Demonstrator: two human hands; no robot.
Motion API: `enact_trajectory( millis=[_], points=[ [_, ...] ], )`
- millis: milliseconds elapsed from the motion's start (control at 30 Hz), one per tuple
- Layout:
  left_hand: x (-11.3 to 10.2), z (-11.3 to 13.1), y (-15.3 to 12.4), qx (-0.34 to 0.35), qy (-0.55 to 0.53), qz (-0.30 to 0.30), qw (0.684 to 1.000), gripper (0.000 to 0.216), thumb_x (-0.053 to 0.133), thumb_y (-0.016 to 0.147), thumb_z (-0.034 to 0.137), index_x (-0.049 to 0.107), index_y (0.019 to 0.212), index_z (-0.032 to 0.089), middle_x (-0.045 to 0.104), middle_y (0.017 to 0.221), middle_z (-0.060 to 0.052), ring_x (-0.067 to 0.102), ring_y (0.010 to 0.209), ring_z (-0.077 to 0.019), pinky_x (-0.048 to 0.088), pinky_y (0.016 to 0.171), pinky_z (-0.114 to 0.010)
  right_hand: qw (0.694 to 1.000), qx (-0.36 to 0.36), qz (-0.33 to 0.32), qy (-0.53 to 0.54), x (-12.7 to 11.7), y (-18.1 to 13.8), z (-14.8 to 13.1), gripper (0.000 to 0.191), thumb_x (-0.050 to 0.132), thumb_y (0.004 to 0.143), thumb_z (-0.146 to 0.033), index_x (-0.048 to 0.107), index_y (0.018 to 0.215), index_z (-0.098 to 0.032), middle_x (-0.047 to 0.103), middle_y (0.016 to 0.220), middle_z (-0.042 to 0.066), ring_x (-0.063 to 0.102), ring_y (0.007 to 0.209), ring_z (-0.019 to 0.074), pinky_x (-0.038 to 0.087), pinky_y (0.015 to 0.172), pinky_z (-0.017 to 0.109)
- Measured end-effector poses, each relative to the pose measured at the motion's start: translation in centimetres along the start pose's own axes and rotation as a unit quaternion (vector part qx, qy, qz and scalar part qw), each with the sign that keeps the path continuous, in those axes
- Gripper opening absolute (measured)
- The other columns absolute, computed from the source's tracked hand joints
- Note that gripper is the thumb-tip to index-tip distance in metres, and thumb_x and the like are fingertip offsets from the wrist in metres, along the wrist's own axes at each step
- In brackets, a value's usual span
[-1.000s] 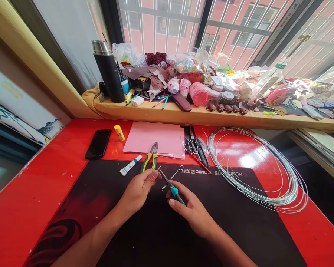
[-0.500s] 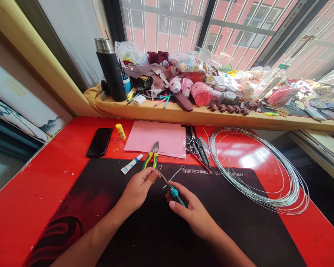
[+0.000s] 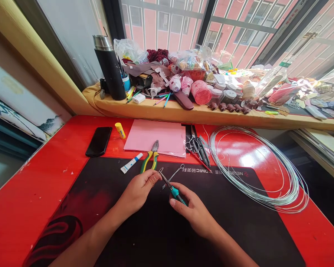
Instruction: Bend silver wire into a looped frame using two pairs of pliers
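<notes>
My left hand is closed, thumb and forefinger pinching a short piece of wire whose bent loop sticks up past the fingertips. My right hand is wrapped round needle-nose pliers with teal and black handles. Their narrow jaws reach the wire right beside my left fingertips; whether they clamp it is too small to tell. Just behind, a looped wire piece lies on the black mat. Green-and-yellow combination pliers rest beyond my left hand, partly on pink paper.
A large wire coil lies at the right. Scissors and a utility knife sit by the paper. A glue tube, glue stick and phone are at the left. Craft supplies and a black flask crowd the sill.
The wire loop and the plier tips have shifted very slightly at my left fingertips. Both hands keep their grips, and the view has tilted a little.
</notes>
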State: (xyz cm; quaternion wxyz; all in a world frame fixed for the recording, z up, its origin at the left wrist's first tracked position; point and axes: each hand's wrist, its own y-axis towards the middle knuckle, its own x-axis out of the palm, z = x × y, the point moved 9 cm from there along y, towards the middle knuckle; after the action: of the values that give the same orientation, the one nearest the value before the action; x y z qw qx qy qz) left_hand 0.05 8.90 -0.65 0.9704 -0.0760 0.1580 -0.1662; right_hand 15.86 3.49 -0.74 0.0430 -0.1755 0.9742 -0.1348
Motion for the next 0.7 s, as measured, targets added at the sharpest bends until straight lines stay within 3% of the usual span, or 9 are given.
enact_trajectory(
  millis=[133, 367, 700],
  points=[
    [0.12, -0.33, 0.03, -0.015, 0.001, -0.006, 1.0, 0.047, 0.042, 0.099, 0.059, 0.068, 0.095, 0.02, 0.046, 0.068, 0.004, 0.045, 0.066, -0.0167, 0.035, 0.063, -0.028, 1.0, -0.014, 0.001, -0.023, -0.19, -0.09, -0.34, 0.042, 0.066, 0.093, -0.043, 0.064, 0.129, -0.022, 0.067, 0.118, 0.005, 0.058, 0.107, 0.0254, 0.044, 0.095, 0.035],
    [0.02, -0.29, -0.19, -0.029, 0.051, -0.001, 0.998, 0.04, 0.044, 0.099, 0.055, 0.065, 0.091, 0.022, 0.059, 0.079, 0.001, 0.053, 0.076, -0.0193, 0.037, 0.07, -0.029, 0.998, -0.019, 0.009, -0.059, -0.44, 0.24, -0.04, 0.038, 0.063, 0.094, -0.037, 0.065, 0.129, -0.021, 0.069, 0.114, 0.004, 0.06, 0.102, 0.0246, 0.045, 0.094, 0.035],
    [0.14, -0.15, -0.39, -0.043, 0.109, 0.02, 0.993, 0.037, 0.038, 0.1, 0.053, 0.052, 0.08, 0.024, 0.05, 0.067, 0.005, 0.047, 0.064, -0.0172, 0.031, 0.061, -0.028, 0.996, -0.019, 0.032, -0.079, -0.55, 0.57, 0.14, 0.038, 0.063, 0.091, -0.032, 0.067, 0.126, -0.019, 0.071, 0.113, 0.005, 0.062, 0.102, 0.0254, 0.046, 0.095, 0.035]
  ],
)
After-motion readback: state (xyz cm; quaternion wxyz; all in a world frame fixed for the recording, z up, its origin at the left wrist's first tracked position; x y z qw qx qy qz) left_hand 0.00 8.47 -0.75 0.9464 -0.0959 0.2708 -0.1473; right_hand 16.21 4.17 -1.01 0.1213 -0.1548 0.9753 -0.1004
